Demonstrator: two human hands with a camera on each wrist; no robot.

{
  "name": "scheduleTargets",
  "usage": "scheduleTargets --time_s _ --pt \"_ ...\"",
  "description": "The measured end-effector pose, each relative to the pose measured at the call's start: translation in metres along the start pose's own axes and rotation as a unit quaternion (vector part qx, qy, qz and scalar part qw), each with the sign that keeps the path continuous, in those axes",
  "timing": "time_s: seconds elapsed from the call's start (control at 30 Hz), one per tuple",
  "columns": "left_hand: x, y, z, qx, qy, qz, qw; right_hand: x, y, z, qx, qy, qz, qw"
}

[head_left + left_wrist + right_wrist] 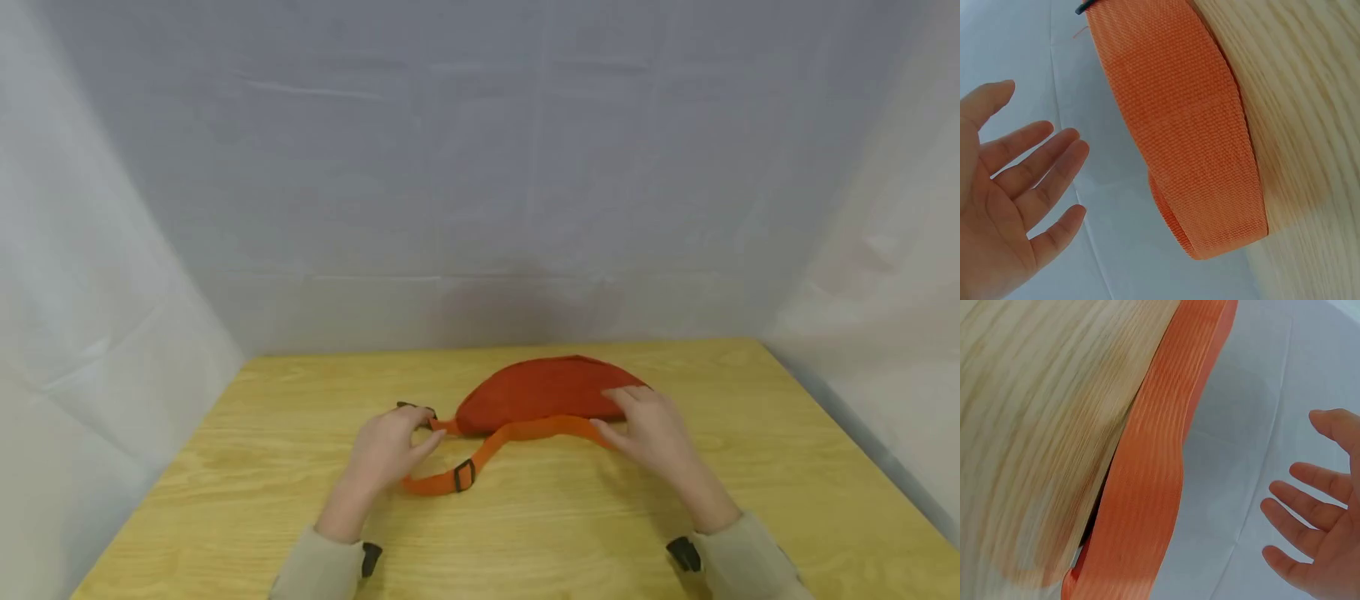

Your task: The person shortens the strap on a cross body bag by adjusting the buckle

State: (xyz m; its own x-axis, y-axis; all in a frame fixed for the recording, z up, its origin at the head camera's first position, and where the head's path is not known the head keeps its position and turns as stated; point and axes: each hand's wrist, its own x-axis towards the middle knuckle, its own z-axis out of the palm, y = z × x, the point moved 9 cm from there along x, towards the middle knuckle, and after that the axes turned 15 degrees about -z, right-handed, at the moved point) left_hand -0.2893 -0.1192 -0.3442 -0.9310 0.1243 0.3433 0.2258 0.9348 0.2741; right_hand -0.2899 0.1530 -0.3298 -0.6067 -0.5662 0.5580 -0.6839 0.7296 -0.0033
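An orange-red waist bag [547, 392] lies on the wooden table, its curved side toward the back. Its orange strap [540, 428] runs along the front and loops round at the left, through a black slider [457, 481]. My left hand [386, 446] is by the strap's left end and a dark buckle [420, 410], which it partly hides. Over the bag's right end is my right hand [652, 429]. Both wrist views show spread, loosely bent fingers holding nothing: the left hand [1016, 194] and right hand [1322, 525] stand apart from the strap [1179, 112].
The wooden table [247, 467] ends at a pale sheet [480, 183] hanging behind it. More white sheeting [97, 292] hangs on the left, and another white sheet [877, 275] on the right. Dark wrist devices sit at both sleeves.
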Motion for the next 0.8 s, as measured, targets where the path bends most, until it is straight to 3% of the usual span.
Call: scheduleTargets --time_s 0.23,0.6,0.8 --pt "-0.005 0.001 0.000 -0.009 -0.023 0.009 0.9996 0.019 -0.021 0.015 0.093 -0.020 -0.029 0.995" --pt "-0.014 0.000 0.016 -0.023 -0.139 0.005 0.9900 0.046 -0.070 0.051 0.132 -0.073 -0.129 0.980" --pt "-0.019 0.005 0.026 -0.021 -0.177 0.045 0.9829 0.058 -0.087 0.070 0.150 -0.104 -0.165 0.969"
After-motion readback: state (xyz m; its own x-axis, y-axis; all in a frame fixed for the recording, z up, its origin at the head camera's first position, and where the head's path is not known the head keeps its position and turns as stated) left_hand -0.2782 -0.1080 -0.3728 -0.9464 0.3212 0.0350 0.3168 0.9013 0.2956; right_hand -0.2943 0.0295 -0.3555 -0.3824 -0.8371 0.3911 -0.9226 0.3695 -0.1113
